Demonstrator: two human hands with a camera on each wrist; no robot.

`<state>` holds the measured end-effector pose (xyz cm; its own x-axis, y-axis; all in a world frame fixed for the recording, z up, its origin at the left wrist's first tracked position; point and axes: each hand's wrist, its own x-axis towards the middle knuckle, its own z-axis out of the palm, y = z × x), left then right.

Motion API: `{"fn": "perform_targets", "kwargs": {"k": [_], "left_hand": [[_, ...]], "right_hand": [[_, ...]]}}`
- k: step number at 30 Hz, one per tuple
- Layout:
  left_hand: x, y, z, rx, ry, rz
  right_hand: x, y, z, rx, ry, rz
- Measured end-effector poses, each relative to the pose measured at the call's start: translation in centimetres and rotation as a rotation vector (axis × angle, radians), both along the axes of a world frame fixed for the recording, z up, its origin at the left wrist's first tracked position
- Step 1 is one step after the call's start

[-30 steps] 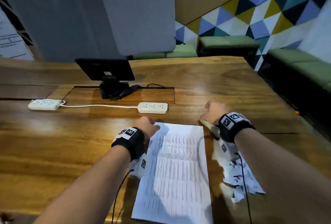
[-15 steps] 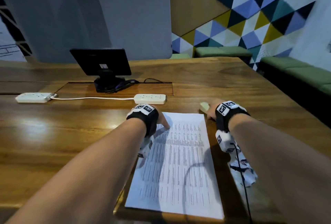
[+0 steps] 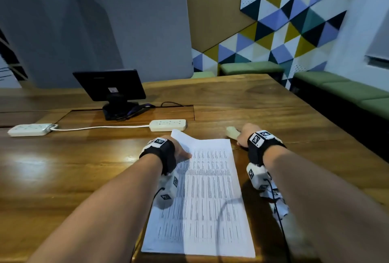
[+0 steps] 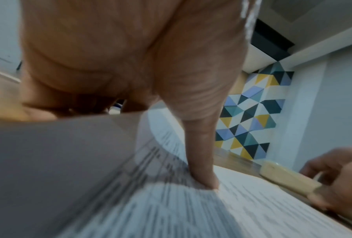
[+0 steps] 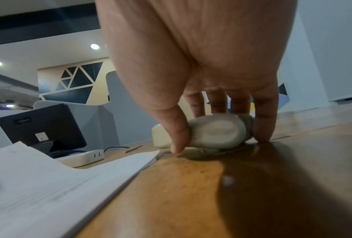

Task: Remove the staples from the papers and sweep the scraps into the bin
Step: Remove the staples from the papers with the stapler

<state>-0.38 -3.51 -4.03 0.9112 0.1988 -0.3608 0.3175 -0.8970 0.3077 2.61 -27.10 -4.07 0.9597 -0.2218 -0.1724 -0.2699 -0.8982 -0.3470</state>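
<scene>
Since a second ago our left hand (image 3: 179,151) has slid from the sheets' far-left edge onto the stapled papers (image 3: 206,195), and the far-left corner (image 3: 179,134) now stands lifted off the wooden table (image 3: 84,178); before, it lay flat. In the left wrist view the thumb (image 4: 203,177) presses down on the printed top sheet while the curled fingers lift the corner from beneath, so that hand holds the papers by that corner. Our read: we're exposing the stapled corner, no staple pulled yet. The staple itself is too small to see.

Our right hand (image 3: 244,136) has stayed at the papers' far-right corner, on the table just beside the sheet edge. Right wrist view shows thumb (image 5: 177,136) on one side, the other fingers on the far side, closed around a cream-coloured tool (image 5: 213,133) that rests on the wood. Likely the staple remover, though its working end is hidden, so we can't confirm.

Orientation: the papers lie portrait, long axis running from us toward the power strip (image 3: 168,124), top edge at the far end. The tool's long axis lies roughly level on the table, free end pointing left toward the papers' top edge.

Paper scraps (image 3: 277,203) sit under our right forearm, right of the sheets, unswept. No bin in view.
</scene>
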Motion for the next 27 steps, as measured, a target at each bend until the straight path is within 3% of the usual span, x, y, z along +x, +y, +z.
{"fn": "perform_targets", "kwargs": {"k": [3,8,12,18,22,27], "left_hand": [[-0.7,0.1,-0.8,-0.091,-0.077,0.112],[1.2,1.3,-4.3,-0.492,-0.185,0.251],[-2.1,1.1,-2.7,-0.726,-0.268,0.270],[-5.3,0.9,-1.4,-1.109,-0.392,0.126],[-6.4,0.9,-0.5,-1.114,-0.482,-0.031],[-6.1,1.5,-0.5,-1.055,-0.564,-0.144]], "right_hand": [[-0.7,0.2,0.5,0.099,-0.038,-0.037],[-1.6,1.1,1.4,0.456,-0.195,-0.090],[-2.6,2.6,1.4,0.698,-0.294,-0.068],[-5.0,4.5,3.2,1.429,-0.431,0.068],[-7.1,5.9,6.6,1.710,-0.534,0.346],[-7.1,6.9,7.8,1.643,-0.385,0.564]]}}
